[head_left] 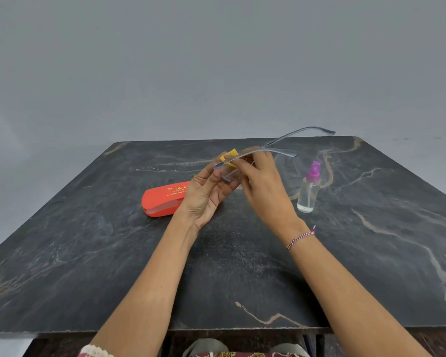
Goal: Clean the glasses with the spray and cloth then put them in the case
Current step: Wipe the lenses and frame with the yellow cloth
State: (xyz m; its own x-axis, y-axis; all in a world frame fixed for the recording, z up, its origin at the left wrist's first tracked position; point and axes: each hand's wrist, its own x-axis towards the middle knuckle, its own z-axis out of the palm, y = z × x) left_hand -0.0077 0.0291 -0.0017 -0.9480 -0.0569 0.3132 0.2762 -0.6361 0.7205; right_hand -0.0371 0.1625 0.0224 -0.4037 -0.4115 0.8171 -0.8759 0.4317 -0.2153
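Hovering above the middle of the worktop (pixel 113 253), the glasses (pixel 276 150) are held in both hands, clear of the surface. They have a thin, translucent grey-blue frame. Both temple arms are unfolded and reach away to the right, one higher than the other. The lenses are mostly hidden between the fingers, and only a curved lower rim shows through.

The left hand (pixel 206 197) has its palm turned towards the camera. Its grip is curled round the left end of the frame, with the fingertips at the hinge corner. The right hand (pixel 263 186) comes in from the other side, back upward. Its grip pinches a small yellow cloth (pixel 229 156) against the lens area. A folded corner of the cloth sticks up between the two hands, just behind the near temple arm.

The orange-red case (pixel 162 202) lies flat on the worktop behind the left hand, which partly covers it. It has gold lettering on top and a pale strip along its near edge. Whether its lid is fully down cannot be told.

The spray bottle (pixel 308 191) stands upright to the right of the right hand, apart from it. It is clear, with a purple spray head and clear liquid inside.

A red-and-white thread bracelet (pixel 300 238) circles the right wrist. The worktop is dark veined stone, set against a plain grey wall (pixel 216 60).
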